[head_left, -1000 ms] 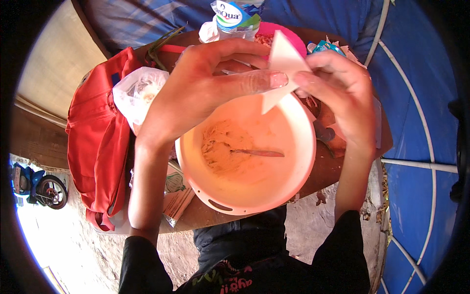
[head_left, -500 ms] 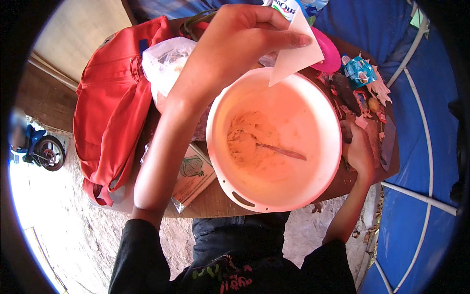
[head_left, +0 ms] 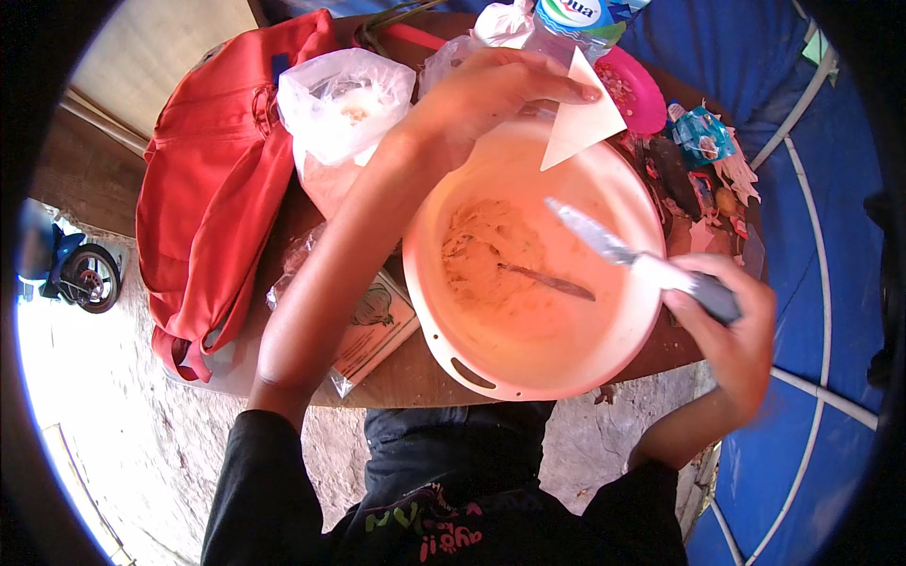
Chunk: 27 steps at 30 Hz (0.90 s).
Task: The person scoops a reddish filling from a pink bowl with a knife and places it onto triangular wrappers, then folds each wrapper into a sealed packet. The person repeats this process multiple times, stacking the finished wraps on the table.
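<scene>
Over the far rim of a round whitish basin (head_left: pixel 618 363), my left hand (head_left: pixel 500 85) pinches a flat, pale triangular piece (head_left: pixel 582 118) between thumb and fingers. Its lower corner points down into the basin. My right hand (head_left: pixel 741 330), at the basin's right edge, is closed around the dark handle of a knife (head_left: pixel 604 241). The blade slants up and left above the basin, apart from the triangular piece. A pale, doughy mixture (head_left: pixel 477 241) is gathered at the inner left of the basin, with a spoon (head_left: pixel 552 281) stuck in it.
A red backpack (head_left: pixel 217 189) lies at the left, beside a clear plastic bag (head_left: pixel 344 99) of pale contents. A flat packet (head_left: pixel 382 325) touches the near-left table edge. Beyond the basin are a water bottle (head_left: pixel 578 26), a pink plate (head_left: pixel 646 90) and a blue sachet (head_left: pixel 703 137).
My right hand has come up from the table at the basin's right with the knife, which now reaches over the basin. My left hand has shifted slightly, still holding the triangular piece.
</scene>
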### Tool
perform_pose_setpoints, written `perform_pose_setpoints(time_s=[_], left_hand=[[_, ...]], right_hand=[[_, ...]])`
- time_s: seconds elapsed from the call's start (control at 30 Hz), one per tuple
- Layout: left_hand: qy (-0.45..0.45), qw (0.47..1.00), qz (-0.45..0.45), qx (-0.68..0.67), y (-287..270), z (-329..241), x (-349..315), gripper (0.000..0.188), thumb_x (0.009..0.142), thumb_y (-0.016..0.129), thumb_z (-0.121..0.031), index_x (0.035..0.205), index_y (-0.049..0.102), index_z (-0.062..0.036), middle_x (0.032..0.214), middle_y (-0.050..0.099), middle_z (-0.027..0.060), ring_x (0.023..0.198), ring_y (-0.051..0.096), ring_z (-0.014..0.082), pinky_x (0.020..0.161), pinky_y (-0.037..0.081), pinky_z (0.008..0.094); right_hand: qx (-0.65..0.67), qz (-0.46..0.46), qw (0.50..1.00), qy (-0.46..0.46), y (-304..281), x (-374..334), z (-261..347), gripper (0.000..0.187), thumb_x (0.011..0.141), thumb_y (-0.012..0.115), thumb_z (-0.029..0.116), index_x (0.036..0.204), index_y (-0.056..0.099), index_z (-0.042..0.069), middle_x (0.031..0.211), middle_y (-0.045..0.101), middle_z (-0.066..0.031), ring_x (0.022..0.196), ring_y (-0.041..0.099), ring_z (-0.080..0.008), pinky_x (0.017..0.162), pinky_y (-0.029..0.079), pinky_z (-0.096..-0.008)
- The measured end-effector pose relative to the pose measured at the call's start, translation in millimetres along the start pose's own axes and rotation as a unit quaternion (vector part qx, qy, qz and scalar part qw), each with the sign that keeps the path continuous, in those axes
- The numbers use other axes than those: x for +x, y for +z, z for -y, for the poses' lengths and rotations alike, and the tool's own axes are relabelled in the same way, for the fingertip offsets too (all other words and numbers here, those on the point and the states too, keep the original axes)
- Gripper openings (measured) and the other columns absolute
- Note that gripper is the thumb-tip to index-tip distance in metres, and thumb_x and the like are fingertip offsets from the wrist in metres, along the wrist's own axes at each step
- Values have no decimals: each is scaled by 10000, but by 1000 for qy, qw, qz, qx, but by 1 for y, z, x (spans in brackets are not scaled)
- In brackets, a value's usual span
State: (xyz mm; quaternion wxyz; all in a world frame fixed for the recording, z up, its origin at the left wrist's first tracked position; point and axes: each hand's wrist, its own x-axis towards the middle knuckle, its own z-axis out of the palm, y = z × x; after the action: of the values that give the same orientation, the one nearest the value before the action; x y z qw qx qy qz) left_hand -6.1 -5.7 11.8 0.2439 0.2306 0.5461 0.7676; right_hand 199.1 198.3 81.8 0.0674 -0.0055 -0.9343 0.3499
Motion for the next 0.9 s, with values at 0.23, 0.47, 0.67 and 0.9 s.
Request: perform_pose_setpoints(time_s=[0.23, 0.47, 0.67, 0.9], left_hand=[[8, 999, -36, 26, 3, 12, 2, 189, 798, 745, -209, 891, 739, -44, 866, 694, 21, 840, 626, 96, 785, 466, 242], [38, 995, -39, 84, -2, 25, 9, 142, 837, 723, -183, 894, 729, -53, 853, 684, 13, 792, 632, 87, 729, 489, 243], [28, 995, -49, 87, 0, 27, 12, 138, 850, 717, -183, 901, 731, -56, 895, 698, 20, 817, 651, 87, 736, 502, 237], [42, 990, -82, 108, 0, 28, 12, 121, 833, 697, -170, 846, 738, -56, 703, 568, -14, 669, 472, 83, 619, 392, 270]], right_hand=[[27, 126, 991, 26, 25, 23, -21, 227, 834, 739, 68, 1022, 694, -51, 792, 677, -46, 719, 587, -52, 639, 460, -218], [91, 201, 972, 78, 29, 38, -26, 239, 868, 694, 69, 1061, 683, -71, 729, 663, -57, 602, 560, -50, 534, 423, -211], [128, 258, 947, 145, 34, 49, -19, 275, 894, 663, 107, 1098, 665, -77, 700, 646, -72, 504, 513, -65, 460, 392, -216], [186, 284, 929, 148, 55, 59, -25, 333, 915, 640, 148, 1131, 636, -105, 704, 634, -81, 498, 529, -81, 451, 411, -224]])
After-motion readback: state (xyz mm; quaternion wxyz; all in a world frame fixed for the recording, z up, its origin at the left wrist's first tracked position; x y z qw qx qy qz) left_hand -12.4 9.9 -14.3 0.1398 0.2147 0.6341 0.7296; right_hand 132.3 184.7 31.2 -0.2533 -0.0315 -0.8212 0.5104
